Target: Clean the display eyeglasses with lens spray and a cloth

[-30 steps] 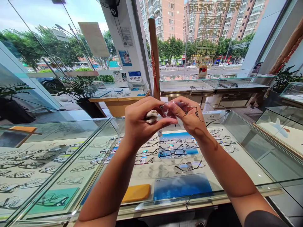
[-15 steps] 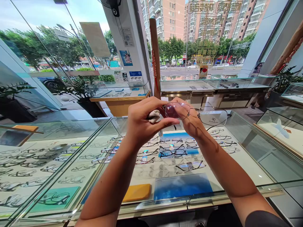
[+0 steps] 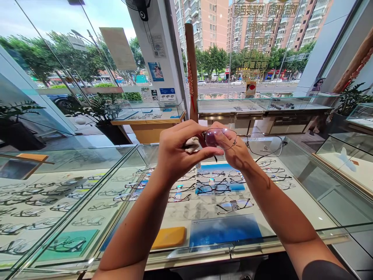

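A pair of thin-rimmed eyeglasses (image 3: 212, 137) is held up above the glass counter. Its left lens looks purplish; the right one is clear and faint lettering shows in it. My left hand (image 3: 176, 142) is closed at the left end of the frame, with a crumpled pale cloth (image 3: 192, 145) tucked in its curled fingers. My right hand (image 3: 237, 153) is behind the left lens, its fingers bent and partly seen through it, closed on the glasses. Exactly where its fingertips press is hidden.
Below my hands, a glass display case (image 3: 305, 202) holds several rows of eyeglasses, a yellow case (image 3: 169, 238) and a blue board (image 3: 225, 231). Another glass case (image 3: 26, 182) stands at the left. Further counters, a wooden post (image 3: 190, 70) and potted plants stand beyond.
Both hands and the glasses have shifted slightly right and a little downward. The grip looks the same.
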